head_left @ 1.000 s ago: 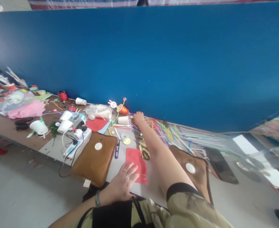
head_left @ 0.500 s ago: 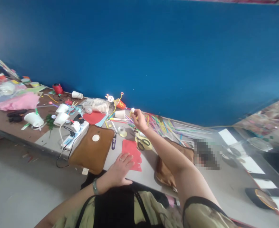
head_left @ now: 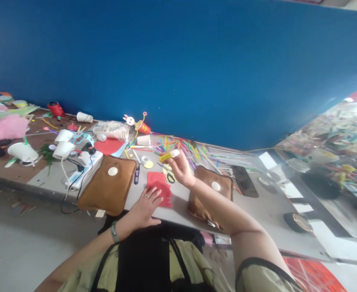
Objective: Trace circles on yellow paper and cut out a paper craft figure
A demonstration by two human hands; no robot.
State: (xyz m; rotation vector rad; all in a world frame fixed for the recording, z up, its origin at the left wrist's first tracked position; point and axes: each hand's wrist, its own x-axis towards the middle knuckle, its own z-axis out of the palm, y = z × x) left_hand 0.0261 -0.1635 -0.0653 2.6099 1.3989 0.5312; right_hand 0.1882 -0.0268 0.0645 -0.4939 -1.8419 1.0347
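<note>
My left hand lies flat, fingers spread, over the near edge of a sheet of red paper. Raised above the table, my right hand is closed around a yellow glue stick with a white end, held tilted nearly level. Beneath that hand are dark-handled scissors, partly hidden, on a yellow piece. A purple utility knife lies left of the red paper, with a roll of clear tape just behind.
A brown pouch lies left, another under my right forearm. Beside the left one is a power strip with cords. Behind are colourful pipe cleaners, paper cups and a rabbit-faced cup craft. A phone lies right.
My right hand has come back from the pipe cleaners toward me with the glue stick, which now shows its yellow body. The view has shifted right; my left hand stays on the red paper.
</note>
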